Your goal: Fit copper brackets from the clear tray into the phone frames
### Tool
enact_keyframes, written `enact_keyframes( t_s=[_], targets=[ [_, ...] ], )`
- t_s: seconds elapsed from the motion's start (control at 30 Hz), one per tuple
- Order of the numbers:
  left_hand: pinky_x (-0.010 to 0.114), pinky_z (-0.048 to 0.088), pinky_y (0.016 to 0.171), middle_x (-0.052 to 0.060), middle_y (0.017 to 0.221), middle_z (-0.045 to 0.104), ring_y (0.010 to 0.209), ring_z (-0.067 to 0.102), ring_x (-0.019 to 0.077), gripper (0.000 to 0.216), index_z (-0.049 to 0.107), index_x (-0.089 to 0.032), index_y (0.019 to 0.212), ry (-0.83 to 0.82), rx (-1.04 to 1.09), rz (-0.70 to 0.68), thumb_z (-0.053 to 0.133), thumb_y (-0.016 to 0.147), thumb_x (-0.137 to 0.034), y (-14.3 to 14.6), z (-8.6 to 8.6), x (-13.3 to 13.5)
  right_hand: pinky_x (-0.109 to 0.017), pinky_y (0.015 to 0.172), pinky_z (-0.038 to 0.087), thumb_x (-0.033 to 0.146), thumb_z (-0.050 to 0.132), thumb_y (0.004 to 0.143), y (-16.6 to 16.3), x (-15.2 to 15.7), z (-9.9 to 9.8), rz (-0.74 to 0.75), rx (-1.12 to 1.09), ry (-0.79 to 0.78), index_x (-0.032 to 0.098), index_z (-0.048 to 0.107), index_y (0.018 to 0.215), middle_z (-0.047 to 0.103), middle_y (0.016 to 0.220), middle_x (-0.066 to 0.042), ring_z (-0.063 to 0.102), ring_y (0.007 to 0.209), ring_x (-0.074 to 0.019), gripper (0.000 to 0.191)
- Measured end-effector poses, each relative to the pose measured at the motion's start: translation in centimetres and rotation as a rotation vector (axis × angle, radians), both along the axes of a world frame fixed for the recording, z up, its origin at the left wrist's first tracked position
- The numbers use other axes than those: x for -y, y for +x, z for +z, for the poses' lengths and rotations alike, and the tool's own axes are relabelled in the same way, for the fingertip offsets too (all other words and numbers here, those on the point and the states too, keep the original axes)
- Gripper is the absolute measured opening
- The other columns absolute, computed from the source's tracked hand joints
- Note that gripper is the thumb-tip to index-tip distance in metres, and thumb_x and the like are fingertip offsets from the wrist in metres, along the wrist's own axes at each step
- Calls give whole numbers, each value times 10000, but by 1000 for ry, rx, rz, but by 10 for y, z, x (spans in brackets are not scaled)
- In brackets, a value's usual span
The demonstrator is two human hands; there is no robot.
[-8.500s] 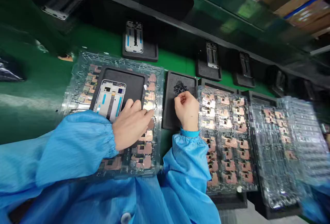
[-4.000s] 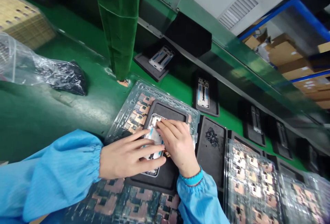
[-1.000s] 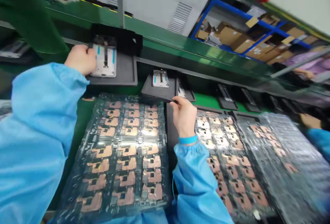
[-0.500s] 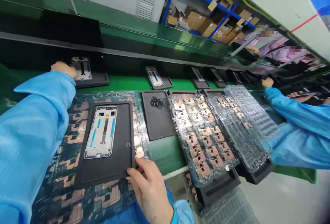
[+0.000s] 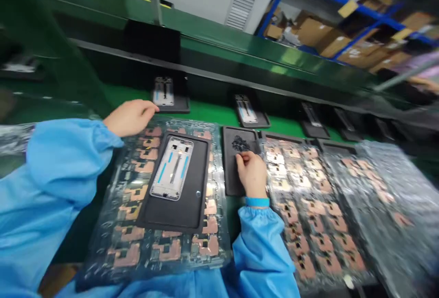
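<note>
A black foam tray (image 5: 192,202) lies on a clear blister tray of copper parts (image 5: 161,247) in front of me. A silver phone frame (image 5: 173,167) with blue strips rests in it. My left hand (image 5: 128,116) hovers above the blister tray's far left corner, fingers loosely stretched, holding nothing I can see. My right hand (image 5: 251,172) is on a second black tray (image 5: 230,179), fingers pinched by a pile of small black parts (image 5: 241,143). What the fingers hold is hidden.
More black trays with phone frames (image 5: 164,93) (image 5: 246,109) sit in a row on the green conveyor belt (image 5: 209,108). Stacked blister trays of copper parts (image 5: 308,206) fill the right side. Shelves with cardboard boxes (image 5: 325,41) stand behind the line.
My right hand left the front corner of the foam tray and went to the small black parts. My left hand drew back from the tray on the belt.
</note>
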State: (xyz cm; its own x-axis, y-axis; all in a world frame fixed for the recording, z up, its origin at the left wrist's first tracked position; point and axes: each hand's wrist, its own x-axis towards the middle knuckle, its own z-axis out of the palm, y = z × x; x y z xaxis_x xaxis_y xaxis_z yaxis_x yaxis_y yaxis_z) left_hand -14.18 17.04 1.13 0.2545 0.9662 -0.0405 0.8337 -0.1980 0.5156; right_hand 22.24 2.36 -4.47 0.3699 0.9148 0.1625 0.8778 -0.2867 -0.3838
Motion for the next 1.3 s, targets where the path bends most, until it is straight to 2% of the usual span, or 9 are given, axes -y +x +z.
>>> enact_keyframes(
  t_s=[0.2,0.37,0.57,0.73,0.83,0.93,1.03,1.17,1.3],
  targets=[
    [344,513,818,45,1113,770,897,705,259,489,715,-222,1192,-176,52,66,445,947,-548,-45,1,99,-356,695,383,238,517,915,-4,-1,-9,77,49,11,178,640,847,599,847,-113,546,773,-262,153],
    [337,454,715,5,938,786,796,698,255,455,730,-273,1048,-304,-60,-16,413,983,-592,-19,-3,161,-441,822,419,181,472,903,-8,-1,-11,121,15,2,193,551,824,592,857,-151,566,888,-324,113],
    [319,411,613,-20,759,749,685,694,245,401,631,-266,934,-391,-60,35,467,919,-632,8,-12,176,-329,706,490,295,406,1024,-17,24,10,197,-177,70,225,506,959,626,860,-63,624,771,-218,139],
    [344,474,681,-24,807,761,773,733,278,374,587,-294,1026,-370,-51,143,488,893,-630,-8,-17,185,-288,693,495,323,572,970,-25,45,23,337,-734,180,230,573,911,614,832,-11,600,756,-170,110],
    [401,462,643,13,803,749,745,715,337,390,571,-289,1011,-286,-218,128,398,926,-628,-12,-10,196,-280,679,487,285,658,905,-26,49,24,363,-930,182,222,611,870,617,805,2,579,721,-155,85],
    [436,442,606,85,959,738,812,695,379,444,592,-256,1054,-33,-399,89,286,991,-573,12,3,207,-275,666,479,284,705,877,-27,51,26,400,-1062,135,216,640,865,621,787,7,570,702,-146,95],
    [424,475,700,103,1057,705,979,659,342,375,646,-230,1124,207,-368,-136,344,1044,-437,61,7,217,-278,647,479,328,731,876,-26,57,30,436,-1169,61,215,669,877,636,775,1,574,693,-150,129],
    [453,472,763,146,1051,676,917,602,317,226,716,-160,1079,201,-419,-545,531,992,-258,121,-5,225,-287,651,495,366,758,875,-24,64,34,466,-1266,22,222,688,901,647,774,-3,585,688,-153,162],
    [482,455,751,183,1217,654,979,570,352,208,728,-145,1086,211,-511,-571,559,969,-175,136,-19,230,-290,655,511,374,795,853,-24,69,36,446,-1317,27,245,622,1046,660,780,9,602,684,-156,290]
  ],
)
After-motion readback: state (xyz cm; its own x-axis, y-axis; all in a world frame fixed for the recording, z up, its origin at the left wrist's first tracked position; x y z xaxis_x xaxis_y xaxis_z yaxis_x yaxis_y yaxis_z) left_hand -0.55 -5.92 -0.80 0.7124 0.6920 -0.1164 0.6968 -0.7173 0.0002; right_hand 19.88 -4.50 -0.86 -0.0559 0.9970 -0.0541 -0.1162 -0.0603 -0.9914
